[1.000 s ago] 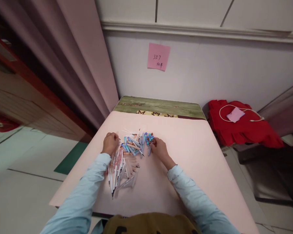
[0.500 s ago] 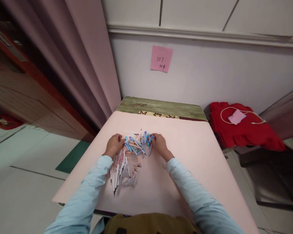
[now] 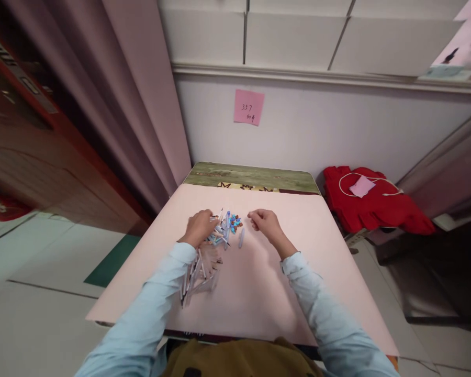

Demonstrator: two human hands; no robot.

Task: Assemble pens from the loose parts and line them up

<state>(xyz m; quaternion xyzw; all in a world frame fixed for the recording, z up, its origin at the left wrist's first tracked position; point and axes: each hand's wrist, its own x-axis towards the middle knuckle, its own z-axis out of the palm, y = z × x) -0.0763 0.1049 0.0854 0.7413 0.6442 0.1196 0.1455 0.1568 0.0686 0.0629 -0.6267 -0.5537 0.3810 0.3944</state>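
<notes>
A heap of pen barrels (image 3: 220, 233) in blue and pale tones lies on the pale pink sheet (image 3: 290, 298) covering the table. My left hand (image 3: 200, 228) is over the heap's left side, its fingers bent down among the parts; whatever it grips is hidden. To the right of the heap, my right hand (image 3: 266, 222) hovers with fingers curled together, and any small thing in it cannot be seen. Between the hands sit small blue and brown pieces (image 3: 235, 224). A lone pale blue barrel (image 3: 241, 238) lies apart. Nearer me are slim white refills (image 3: 188, 283) and clear tubes (image 3: 210, 283).
Behind the table rises a white wall bearing a pink note (image 3: 249, 107). Red cloth (image 3: 372, 204) with a white cable and pink paper lies at the right. A mauve curtain (image 3: 141, 78) and a wooden door (image 3: 63, 131) stand at the left.
My left hand has shifted right, further over the heap. My right hand has pulled away from the small blue and brown pieces to the right. The camera view has tilted up slightly.
</notes>
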